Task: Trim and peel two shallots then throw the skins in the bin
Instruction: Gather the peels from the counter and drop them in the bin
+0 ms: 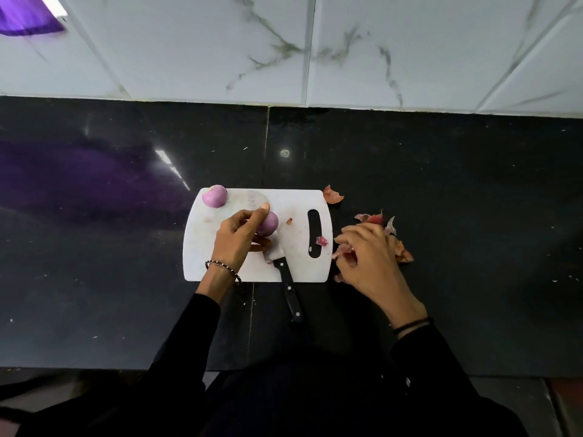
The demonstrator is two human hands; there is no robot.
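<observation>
A white cutting board [293, 203] lies on the black counter. One peeled purple shallot [214, 196] sits at the board's far left corner. My left hand [239, 239] grips a second peeled shallot [268, 223] near the board's middle. A black-handled knife [288, 287] lies with its blade on the board and its handle over the near edge. My right hand [367, 253] rests on the counter just right of the board, fingers curled around reddish shallot skins [342, 251]. More loose skins [375, 218] lie beyond and beside that hand.
One skin piece [332, 195] lies off the board's far right corner, and small scraps [321, 241] sit on the board near its handle slot. A white marble-tiled wall [347, 48] rises behind the black counter [457, 184]. No bin is in view.
</observation>
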